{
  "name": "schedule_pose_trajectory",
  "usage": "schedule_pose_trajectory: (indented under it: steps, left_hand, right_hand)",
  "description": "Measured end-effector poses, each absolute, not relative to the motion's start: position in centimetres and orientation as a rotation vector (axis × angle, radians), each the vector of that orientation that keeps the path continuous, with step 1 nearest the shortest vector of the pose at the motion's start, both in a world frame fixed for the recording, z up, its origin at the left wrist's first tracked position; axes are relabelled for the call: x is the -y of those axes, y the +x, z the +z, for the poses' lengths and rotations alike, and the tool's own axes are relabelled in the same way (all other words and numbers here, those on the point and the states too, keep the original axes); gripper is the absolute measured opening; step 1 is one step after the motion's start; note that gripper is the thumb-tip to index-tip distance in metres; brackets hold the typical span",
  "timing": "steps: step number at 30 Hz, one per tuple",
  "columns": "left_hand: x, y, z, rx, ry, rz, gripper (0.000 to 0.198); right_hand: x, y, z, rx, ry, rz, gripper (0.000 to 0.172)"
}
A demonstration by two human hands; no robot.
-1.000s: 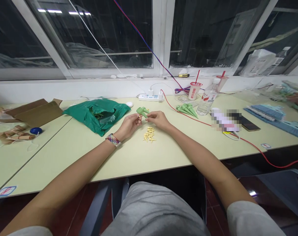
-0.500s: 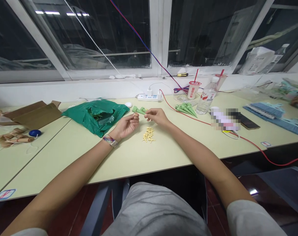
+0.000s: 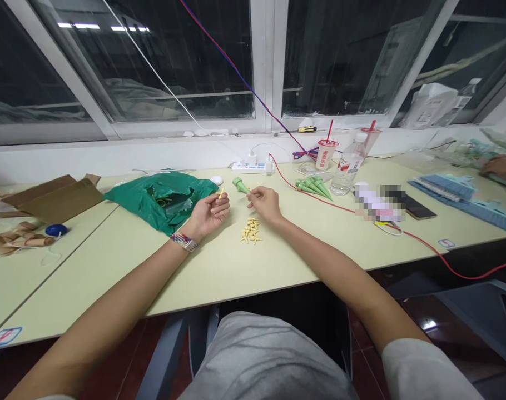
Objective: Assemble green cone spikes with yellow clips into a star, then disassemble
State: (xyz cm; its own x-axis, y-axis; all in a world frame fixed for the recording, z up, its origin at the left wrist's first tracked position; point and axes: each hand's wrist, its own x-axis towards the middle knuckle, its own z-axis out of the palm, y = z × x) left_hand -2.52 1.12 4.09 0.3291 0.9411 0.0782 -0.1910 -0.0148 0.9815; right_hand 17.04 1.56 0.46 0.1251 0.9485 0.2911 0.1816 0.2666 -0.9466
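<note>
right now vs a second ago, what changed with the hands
The left hand has drawn leftward from the right hand, a small yellow piece in its fingertips, leaving the green plastic spike between the hands. The pile of yellow pieces and the bunch of green spikes stayed put.

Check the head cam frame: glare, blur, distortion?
Head view: reflected ceiling lights make bright streaks in the dark window glass; a pixelated patch hides something on the desk; wide-angle distortion bends the window frame and desk edge; left hand and right hand show no heavy motion blur.
</note>
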Motion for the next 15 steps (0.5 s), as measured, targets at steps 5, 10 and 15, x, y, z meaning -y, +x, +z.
schedule_pose_trajectory:
  steps: [5,10,15]
  left_hand:
    - [-0.6,-2.4,2.6,-1.109,1.938,1.166,0.026]
    - [-0.6,-2.1,1.1,-1.152,2.398,0.902,0.037]
    - [-0.5,-1.8,1.1,-1.141,2.499,0.784,0.038]
  right_hand:
    - [-2.2,23.9,0.8,1.628,-1.349,0.272,0.011]
    - [-0.4,33.5,0.0,1.743,-1.459,-0.094,0.022]
    - [2.0,40.5,-1.5,1.637,-1.695,-0.218,0.025]
